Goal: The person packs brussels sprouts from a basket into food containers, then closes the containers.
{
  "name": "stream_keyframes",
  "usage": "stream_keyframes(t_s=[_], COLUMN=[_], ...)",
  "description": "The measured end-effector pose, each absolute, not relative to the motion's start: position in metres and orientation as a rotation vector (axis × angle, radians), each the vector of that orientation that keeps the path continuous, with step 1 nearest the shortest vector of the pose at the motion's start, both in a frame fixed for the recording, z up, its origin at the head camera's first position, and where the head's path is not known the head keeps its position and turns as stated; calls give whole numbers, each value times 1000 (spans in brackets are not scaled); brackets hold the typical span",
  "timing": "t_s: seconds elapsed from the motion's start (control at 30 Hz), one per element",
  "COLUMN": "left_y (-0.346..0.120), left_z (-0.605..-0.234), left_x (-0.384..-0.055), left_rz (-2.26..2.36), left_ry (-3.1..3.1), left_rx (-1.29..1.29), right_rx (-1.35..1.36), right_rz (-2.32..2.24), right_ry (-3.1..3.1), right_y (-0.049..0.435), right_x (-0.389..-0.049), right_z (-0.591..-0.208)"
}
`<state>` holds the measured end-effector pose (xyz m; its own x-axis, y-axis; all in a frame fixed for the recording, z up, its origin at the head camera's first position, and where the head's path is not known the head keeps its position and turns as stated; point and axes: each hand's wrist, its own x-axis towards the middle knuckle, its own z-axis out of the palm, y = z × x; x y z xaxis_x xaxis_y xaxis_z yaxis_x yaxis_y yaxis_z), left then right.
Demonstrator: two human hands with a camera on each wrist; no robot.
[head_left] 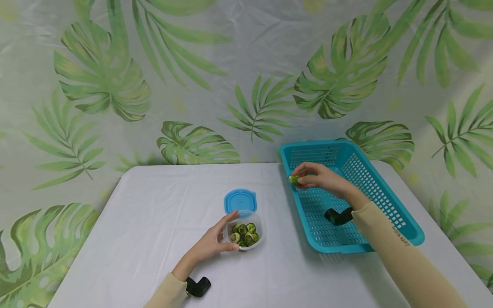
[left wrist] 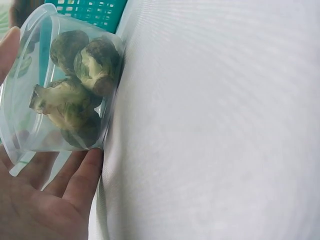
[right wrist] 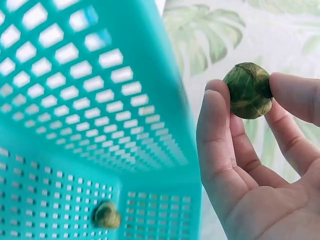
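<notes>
A Brussels sprout [right wrist: 248,90] is pinched between the thumb and fingertips of my right hand [head_left: 317,179], above the left rim of the turquoise basket [head_left: 304,214]. Inside that basket, the right wrist view shows another Brussels sprout [right wrist: 107,215] on the bottom. My left hand [head_left: 209,239] holds a clear plastic container [head_left: 263,235] from its left side, thumb at the near side and fingers round the far side. Several Brussels sprouts [head_left: 243,234] lie in the container, which stands upright on the table. In the left wrist view, fingers [left wrist: 82,182] touch the container's wall.
Just behind the container, a blue lid [head_left: 240,200] lies on the white-covered table [head_left: 154,214]. The basket takes up the table's right side. A leaf-patterned cloth [head_left: 250,85] hangs behind the table.
</notes>
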<state>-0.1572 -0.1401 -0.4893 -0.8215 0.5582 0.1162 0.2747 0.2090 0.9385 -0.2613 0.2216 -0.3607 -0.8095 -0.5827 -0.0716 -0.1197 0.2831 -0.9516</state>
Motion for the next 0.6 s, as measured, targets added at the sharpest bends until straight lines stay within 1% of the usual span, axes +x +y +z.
stream_keyframes(t_s=[0.6], left_y=[-139], left_z=[-492], left_x=[-158], left_rz=[1651], left_ry=[2243], left_rx=[785], right_rx=[-768], right_rz=[-1411], right_ry=[2092], right_y=[183], right_x=[-240], right_z=[-354])
